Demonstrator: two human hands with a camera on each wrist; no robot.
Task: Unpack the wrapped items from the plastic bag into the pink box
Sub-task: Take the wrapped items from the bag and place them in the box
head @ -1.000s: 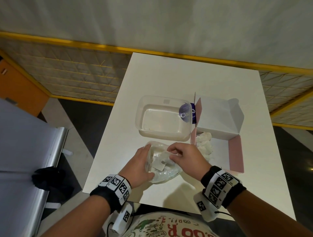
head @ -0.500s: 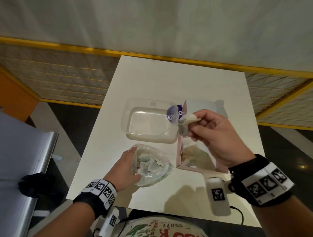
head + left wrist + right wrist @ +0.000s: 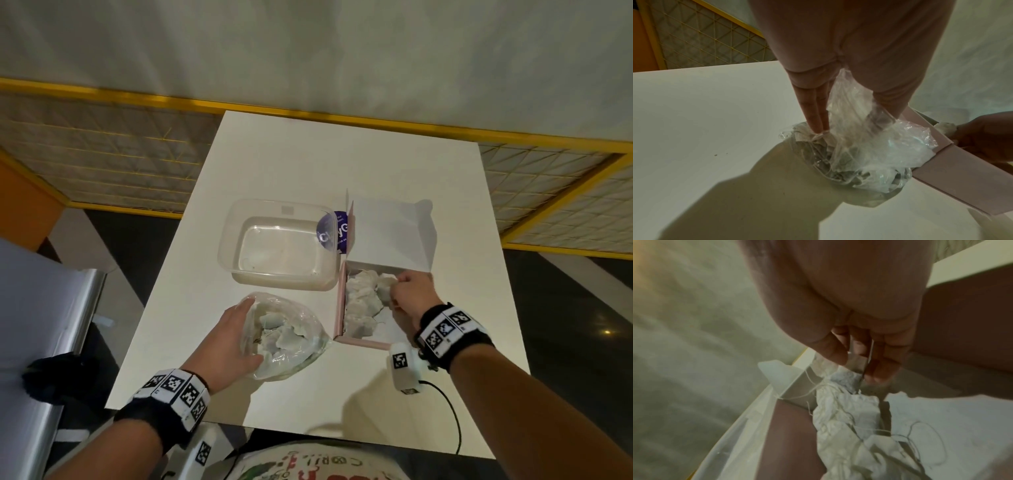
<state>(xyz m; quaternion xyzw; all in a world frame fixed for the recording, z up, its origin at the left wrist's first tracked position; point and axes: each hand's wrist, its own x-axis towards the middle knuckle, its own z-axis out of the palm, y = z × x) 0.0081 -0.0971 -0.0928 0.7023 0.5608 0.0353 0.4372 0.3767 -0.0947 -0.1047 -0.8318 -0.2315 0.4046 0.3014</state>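
A clear plastic bag of white wrapped items lies on the white table. My left hand grips its left side, fingers on the far edge and thumb on the near edge. To the right of the bag stands the pink box, its white lid folded back. Several wrapped items lie in the box. My right hand is down inside it, thumb and fingers pinching one wrapped item.
An empty clear plastic tub sits behind the bag, touching the box's left side, with a purple round label at its right end. A black cable trails off the table's near right edge. A grey metal surface lies to the left.
My right hand took a wrapped item out of the bag, carried it right over the pink box and lowered it inside. The left hand has kept hold of the bag.
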